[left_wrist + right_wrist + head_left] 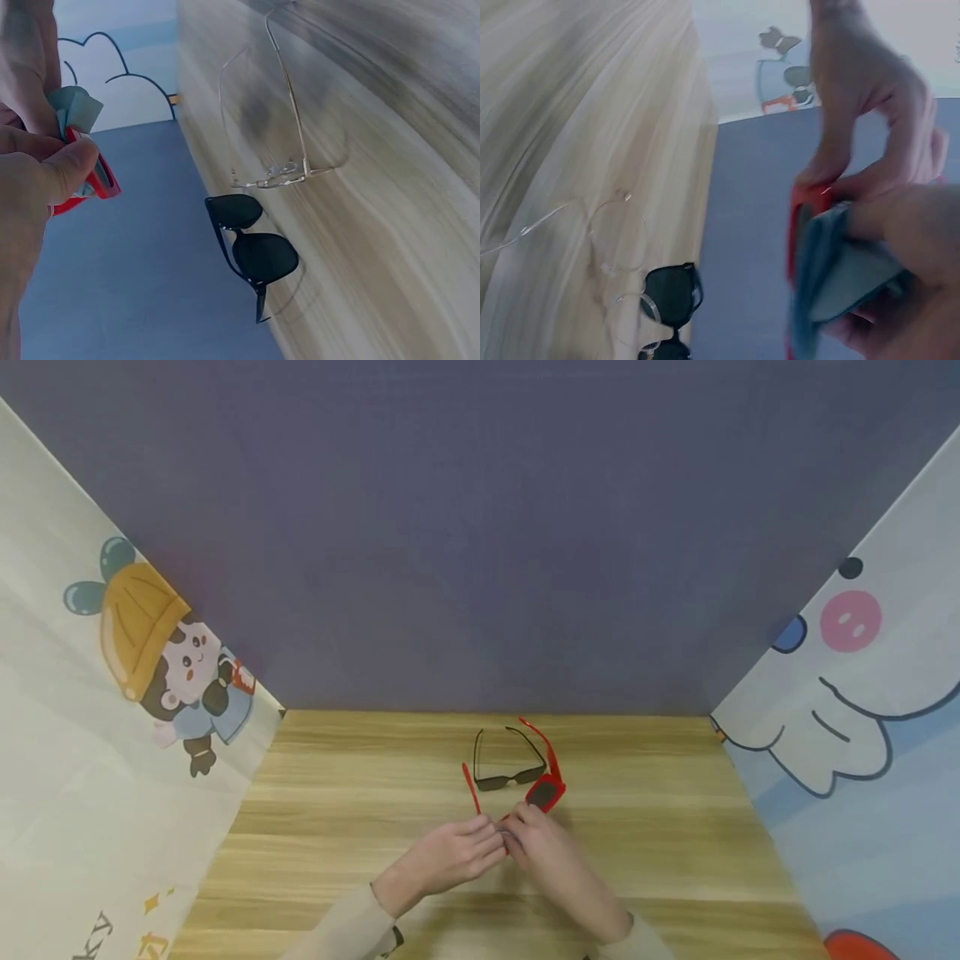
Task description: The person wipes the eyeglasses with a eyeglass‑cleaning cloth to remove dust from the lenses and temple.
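Observation:
Both hands meet over the front middle of the table around red-framed sunglasses, whose arms stick out away from the person. My left hand pinches the red frame between thumb and fingers near one lens. A blue-grey cloth is folded over that lens, and my right hand grips it there, as the right wrist view shows. In the head view the hands hide most of the cloth and that side of the frame. Beyond them, black sunglasses rest on the table with their arms unfolded.
Thin, clear-framed glasses lie on the wooden table near the black pair, below the held sunglasses. A dark grey panel stands at the table's back edge. Printed white sheets line the left and right sides.

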`<action>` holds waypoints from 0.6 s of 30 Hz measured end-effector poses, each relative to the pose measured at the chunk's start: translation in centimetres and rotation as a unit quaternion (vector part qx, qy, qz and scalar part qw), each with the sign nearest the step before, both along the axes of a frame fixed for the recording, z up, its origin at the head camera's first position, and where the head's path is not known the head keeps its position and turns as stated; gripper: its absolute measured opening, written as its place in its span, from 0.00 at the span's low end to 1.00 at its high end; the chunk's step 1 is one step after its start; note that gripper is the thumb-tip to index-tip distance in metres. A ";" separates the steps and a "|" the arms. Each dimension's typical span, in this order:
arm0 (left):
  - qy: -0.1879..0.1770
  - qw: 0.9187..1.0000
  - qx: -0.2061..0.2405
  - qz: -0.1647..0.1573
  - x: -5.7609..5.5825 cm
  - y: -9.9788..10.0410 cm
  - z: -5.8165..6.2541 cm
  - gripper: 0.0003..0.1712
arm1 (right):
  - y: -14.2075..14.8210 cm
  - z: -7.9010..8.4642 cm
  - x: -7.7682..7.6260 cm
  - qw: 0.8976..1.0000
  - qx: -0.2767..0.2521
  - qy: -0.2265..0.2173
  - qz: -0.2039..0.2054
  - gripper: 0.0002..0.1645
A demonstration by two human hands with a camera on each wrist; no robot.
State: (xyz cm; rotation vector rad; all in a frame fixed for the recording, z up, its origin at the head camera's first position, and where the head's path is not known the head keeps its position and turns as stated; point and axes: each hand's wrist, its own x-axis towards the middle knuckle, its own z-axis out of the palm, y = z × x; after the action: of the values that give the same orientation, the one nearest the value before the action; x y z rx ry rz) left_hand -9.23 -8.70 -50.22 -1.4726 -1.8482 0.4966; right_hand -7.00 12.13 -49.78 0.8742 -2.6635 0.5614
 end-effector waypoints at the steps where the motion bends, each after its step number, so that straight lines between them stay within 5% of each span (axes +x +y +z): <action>1: -0.004 1.000 -0.002 0.002 0.0 0.1 -0.1 0.21 | 0.0 0.1 0.1 1.000 0.005 -0.003 0.011 0.05; 7: -0.008 1.000 -0.013 -0.003 0.1 0.0 -0.5 0.10 | 0.1 0.0 0.4 0.999 0.001 -0.014 0.030 0.06; 18: 0.007 1.000 -0.003 -0.012 0.0 0.2 -0.2 0.06 | 0.8 -0.8 -0.6 0.998 -0.008 0.039 -0.050 0.10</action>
State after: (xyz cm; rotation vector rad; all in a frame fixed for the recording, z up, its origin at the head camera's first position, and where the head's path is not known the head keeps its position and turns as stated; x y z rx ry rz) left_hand -9.19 -8.47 -50.39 -1.4895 -1.8173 0.5013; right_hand -7.64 12.92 -50.61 0.7387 -2.6115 0.5147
